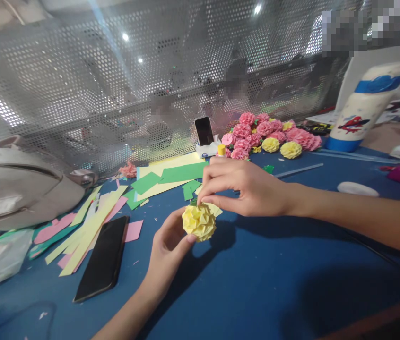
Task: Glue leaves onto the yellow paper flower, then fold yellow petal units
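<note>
Presently, the yellow flower is in the left hand, above the table; thumb and fingers are closed around its side, thumb on the near face. The right hand meets the flower's top, thumb and fingertips drawn nearly together beside a bit of green; whether they pinch anything cannot be determined. Just beyond the grip lie pieces of green paper on a yellow sheet. Left of the grip, noted: a dark phone face up, near overlapping paper strips, and, farther out, a grey bag. Beyond the right hand: a heap of pink flowers with yellow ones at its near edge. Well right of the grip, a white bottle with blue bands stands upright; a white disc lies nearer, beyond the right forearm.
</note>
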The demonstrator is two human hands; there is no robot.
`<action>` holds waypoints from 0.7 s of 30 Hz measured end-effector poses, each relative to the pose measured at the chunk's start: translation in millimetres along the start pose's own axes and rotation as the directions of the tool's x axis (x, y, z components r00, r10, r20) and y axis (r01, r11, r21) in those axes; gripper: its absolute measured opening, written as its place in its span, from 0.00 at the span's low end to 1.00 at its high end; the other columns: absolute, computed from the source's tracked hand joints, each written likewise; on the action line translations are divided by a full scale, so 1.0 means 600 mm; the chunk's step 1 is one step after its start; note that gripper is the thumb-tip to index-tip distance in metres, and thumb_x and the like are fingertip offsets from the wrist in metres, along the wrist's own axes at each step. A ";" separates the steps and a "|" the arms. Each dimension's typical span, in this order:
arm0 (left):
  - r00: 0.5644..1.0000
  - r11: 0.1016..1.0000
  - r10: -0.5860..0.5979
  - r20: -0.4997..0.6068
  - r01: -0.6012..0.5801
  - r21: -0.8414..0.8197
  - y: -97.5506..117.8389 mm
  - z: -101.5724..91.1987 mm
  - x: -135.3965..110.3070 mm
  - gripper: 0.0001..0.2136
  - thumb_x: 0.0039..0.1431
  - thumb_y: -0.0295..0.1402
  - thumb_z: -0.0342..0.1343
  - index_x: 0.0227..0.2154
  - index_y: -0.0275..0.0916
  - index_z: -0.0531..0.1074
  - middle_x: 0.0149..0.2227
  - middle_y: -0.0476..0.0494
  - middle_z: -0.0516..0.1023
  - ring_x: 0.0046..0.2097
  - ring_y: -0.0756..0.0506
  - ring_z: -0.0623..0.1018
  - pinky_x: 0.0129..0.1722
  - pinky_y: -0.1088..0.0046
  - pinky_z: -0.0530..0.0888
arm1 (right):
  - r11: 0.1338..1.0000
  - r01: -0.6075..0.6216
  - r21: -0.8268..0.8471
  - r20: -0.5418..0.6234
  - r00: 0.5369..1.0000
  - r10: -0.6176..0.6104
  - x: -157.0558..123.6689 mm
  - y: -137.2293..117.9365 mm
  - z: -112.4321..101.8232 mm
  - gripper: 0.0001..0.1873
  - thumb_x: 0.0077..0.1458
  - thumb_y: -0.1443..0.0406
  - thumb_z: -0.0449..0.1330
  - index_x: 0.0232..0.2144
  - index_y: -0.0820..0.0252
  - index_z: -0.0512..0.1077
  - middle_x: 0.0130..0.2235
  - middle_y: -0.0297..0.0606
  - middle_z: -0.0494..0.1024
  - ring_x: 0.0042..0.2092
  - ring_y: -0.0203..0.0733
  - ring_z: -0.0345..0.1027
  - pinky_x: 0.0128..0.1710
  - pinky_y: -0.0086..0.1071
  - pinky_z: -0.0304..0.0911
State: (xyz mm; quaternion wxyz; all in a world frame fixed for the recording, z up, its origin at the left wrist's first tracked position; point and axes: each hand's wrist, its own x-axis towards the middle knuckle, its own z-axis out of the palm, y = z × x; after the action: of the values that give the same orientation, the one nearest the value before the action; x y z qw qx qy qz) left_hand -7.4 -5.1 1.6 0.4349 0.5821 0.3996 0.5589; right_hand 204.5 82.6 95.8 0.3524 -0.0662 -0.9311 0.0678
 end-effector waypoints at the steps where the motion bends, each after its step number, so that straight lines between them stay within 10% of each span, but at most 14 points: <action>1: 1.000 1.000 0.002 -0.001 -0.002 -0.002 0.000 0.000 0.000 0.20 0.58 0.42 0.66 0.51 0.41 0.74 0.49 0.41 0.80 0.49 0.41 0.80 0.49 0.69 0.76 | 1.000 0.001 -0.002 -0.001 1.000 -0.001 0.000 0.000 0.000 0.10 0.65 0.68 0.57 0.34 0.63 0.78 0.33 0.39 0.75 0.37 0.40 0.62 0.40 0.34 0.58; 21: 1.000 0.999 0.016 0.001 -0.016 -0.031 0.002 0.002 -0.001 0.19 0.58 0.41 0.65 0.51 0.43 0.75 0.50 0.42 0.80 0.50 0.42 0.79 0.48 0.70 0.76 | 1.000 0.004 -0.003 -0.034 0.999 -0.005 0.000 0.002 -0.004 0.08 0.64 0.70 0.58 0.35 0.65 0.78 0.33 0.38 0.74 0.38 0.39 0.63 0.39 0.32 0.58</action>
State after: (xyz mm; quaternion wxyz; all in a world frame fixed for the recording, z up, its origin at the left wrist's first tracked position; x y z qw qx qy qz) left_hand -6.4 -6.1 2.8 0.4398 0.5789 0.3860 0.5679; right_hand 206.2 84.1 97.6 0.3681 -0.0657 -0.9252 0.0645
